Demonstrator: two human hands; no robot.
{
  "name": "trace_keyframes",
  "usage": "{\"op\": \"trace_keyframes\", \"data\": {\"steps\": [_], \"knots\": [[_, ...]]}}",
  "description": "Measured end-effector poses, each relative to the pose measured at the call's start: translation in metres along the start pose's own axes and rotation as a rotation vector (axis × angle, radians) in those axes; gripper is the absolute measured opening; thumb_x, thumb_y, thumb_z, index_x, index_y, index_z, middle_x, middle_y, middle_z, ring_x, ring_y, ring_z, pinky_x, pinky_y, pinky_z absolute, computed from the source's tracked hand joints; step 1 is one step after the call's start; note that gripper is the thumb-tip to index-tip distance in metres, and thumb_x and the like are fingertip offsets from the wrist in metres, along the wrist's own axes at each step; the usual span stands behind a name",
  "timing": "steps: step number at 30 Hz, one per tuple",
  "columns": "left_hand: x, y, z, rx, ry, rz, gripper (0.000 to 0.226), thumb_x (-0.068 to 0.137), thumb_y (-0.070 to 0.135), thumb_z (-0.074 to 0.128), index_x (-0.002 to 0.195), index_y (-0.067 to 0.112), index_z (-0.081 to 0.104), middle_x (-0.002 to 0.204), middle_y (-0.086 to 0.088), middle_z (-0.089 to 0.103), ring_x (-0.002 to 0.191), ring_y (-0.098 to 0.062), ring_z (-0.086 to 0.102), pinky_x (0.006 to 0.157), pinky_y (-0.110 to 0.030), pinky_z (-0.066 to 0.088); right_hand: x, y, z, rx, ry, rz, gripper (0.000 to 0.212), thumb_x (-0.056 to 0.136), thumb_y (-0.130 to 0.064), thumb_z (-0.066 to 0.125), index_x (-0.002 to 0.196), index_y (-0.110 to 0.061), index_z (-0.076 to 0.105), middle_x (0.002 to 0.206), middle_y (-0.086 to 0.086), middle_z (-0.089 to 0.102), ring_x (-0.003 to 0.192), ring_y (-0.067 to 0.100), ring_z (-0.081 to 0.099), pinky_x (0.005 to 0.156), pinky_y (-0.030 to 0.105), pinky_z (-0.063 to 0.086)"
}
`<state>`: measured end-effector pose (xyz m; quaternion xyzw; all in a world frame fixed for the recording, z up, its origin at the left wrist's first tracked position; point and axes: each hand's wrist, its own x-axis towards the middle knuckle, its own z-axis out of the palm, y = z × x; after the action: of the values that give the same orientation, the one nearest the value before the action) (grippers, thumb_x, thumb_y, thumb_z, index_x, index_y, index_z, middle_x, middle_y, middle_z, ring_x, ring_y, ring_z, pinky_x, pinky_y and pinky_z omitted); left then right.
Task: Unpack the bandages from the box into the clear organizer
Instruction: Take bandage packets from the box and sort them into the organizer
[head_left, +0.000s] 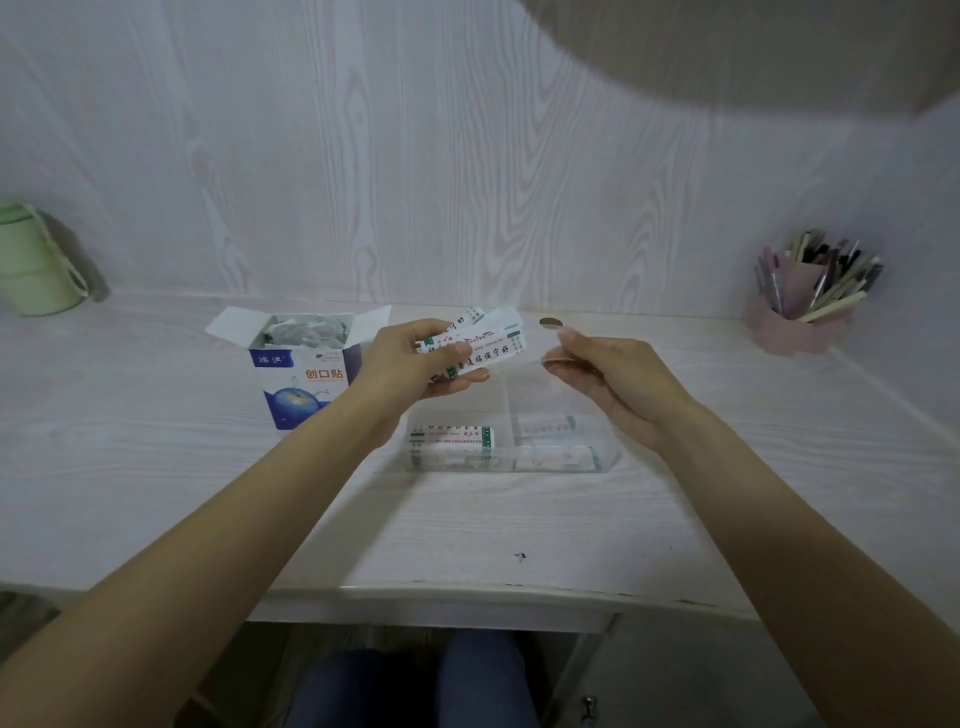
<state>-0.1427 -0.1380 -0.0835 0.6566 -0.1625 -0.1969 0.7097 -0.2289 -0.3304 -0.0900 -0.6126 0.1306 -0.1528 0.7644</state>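
Midway through: white green-printed bandage strips (470, 345) fanned in left hand (415, 364), right hand (602, 374) loosely curled holding nothing visible, above half-filled clear plastic organizer (608, 460) mid-desk, blue-and-white cardboard box (304, 384) holding more.

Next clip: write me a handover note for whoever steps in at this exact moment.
Left hand grips a fan of bandages above the organizer.
Right hand is beside them, fingers loosely curled; whether it pinches anything is unclear.
Box stands open left of the organizer, with more bandages inside.
Done: some bandages lie in the organizer's near compartments.
Left: place the held ones, then empty the box.
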Motion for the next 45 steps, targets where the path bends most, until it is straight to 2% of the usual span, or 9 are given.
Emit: {"op": "trace_keyframes", "data": {"steps": [6,10,13,16,21,30,34,37,45], "knots": [[0.007,0.003,0.004,0.027,0.012,0.042,0.007,0.089,0.001,0.061,0.09,0.008,0.065,0.097,-0.012,0.07,0.077,-0.025,0.073,0.068,-0.025,0.059,0.011,0.006,-0.014,-0.497,0.201,-0.18,0.009,0.076,-0.001,0.074,0.077,-0.01,0.072,0.077,0.002,0.071,0.077,0.011,0.066,0.077,0.016,0.052],[0.008,0.002,0.008,0.034,0.0,0.039,0.007,0.089,0.002,0.061,0.091,0.007,0.065,0.095,-0.01,0.071,0.077,-0.024,0.073,0.067,-0.024,0.059,0.013,0.012,-0.01,-1.026,0.045,-0.186,0.005,0.08,-0.006,0.071,0.081,-0.009,0.075,0.075,-0.002,0.068,0.075,0.007,0.061,0.061,0.002,0.04],[0.007,0.001,0.011,0.028,-0.005,0.034,0.007,0.089,0.002,0.061,0.09,0.008,0.064,0.091,-0.008,0.071,0.076,-0.023,0.073,0.066,-0.023,0.059,0.013,0.016,0.001,-1.3,-0.078,-0.144,0.031,0.09,-0.024,0.062,0.066,-0.005,0.064,0.061,0.005,0.055,0.06,0.017,0.052,0.05,0.017,0.035],[0.006,0.0,0.011,0.038,-0.013,0.034,0.006,0.089,0.003,0.061,0.092,0.008,0.064,0.09,-0.007,0.072,0.075,-0.022,0.073,0.067,-0.023,0.059,0.011,0.017,0.007,-1.418,-0.13,-0.055,0.057,0.096,-0.044,0.046,0.052,-0.01,0.035,0.05,0.003,0.037,0.047,0.018,0.036,0.047,0.027,0.026],[0.007,0.0,0.009,0.046,-0.007,0.035,0.006,0.088,0.003,0.061,0.092,0.006,0.065,0.09,-0.008,0.072,0.076,-0.023,0.073,0.072,-0.027,0.059,0.002,0.017,0.012,-1.5,-0.173,-0.026,0.06,0.098,-0.054,0.029,0.054,-0.013,0.034,0.054,0.002,0.04,0.05,0.017,0.04,0.051,0.028,0.03],[0.006,0.0,0.012,0.039,-0.023,0.034,0.007,0.089,0.003,0.061,0.094,0.005,0.064,0.093,-0.011,0.071,0.076,-0.024,0.073,0.067,-0.024,0.059,0.008,0.015,0.007,-1.342,-0.251,-0.012,0.052,0.098,-0.046,0.039,0.069,-0.006,0.056,0.066,0.005,0.053,0.06,0.018,0.047,0.055,0.027,0.032],[0.006,0.001,0.009,0.043,-0.014,0.024,0.012,0.087,0.001,0.062,0.099,0.001,0.064,0.094,-0.012,0.071,0.076,-0.025,0.073,0.07,-0.027,0.059,0.007,0.008,0.002,-0.916,-0.091,-0.216,0.012,0.091,-0.025,0.061,0.099,-0.019,0.069,0.092,-0.003,0.069,0.086,0.011,0.063,0.072,0.016,0.045],[0.003,-0.001,0.009,0.027,-0.058,-0.012,0.015,0.084,0.001,0.065,0.099,0.004,0.065,0.094,-0.012,0.072,0.078,-0.027,0.072,0.068,-0.026,0.059,0.002,0.002,0.009,-0.445,-0.109,-0.141,0.028,0.084,-0.017,0.07,0.111,-0.018,0.063,0.097,0.003,0.072,0.087,0.011,0.069,0.076,0.022,0.055],[0.003,-0.003,0.011,0.055,-0.076,-0.011,0.007,0.09,0.009,0.061,0.092,0.008,0.067,0.094,-0.013,0.071,0.083,-0.02,0.068,0.07,-0.024,0.059,-0.005,0.005,0.015,-0.318,0.023,-0.117,0.034,0.077,0.002,0.073,0.109,0.001,0.062,0.084,0.015,0.07,0.066,0.013,0.069,0.063,0.018,0.055]]}}
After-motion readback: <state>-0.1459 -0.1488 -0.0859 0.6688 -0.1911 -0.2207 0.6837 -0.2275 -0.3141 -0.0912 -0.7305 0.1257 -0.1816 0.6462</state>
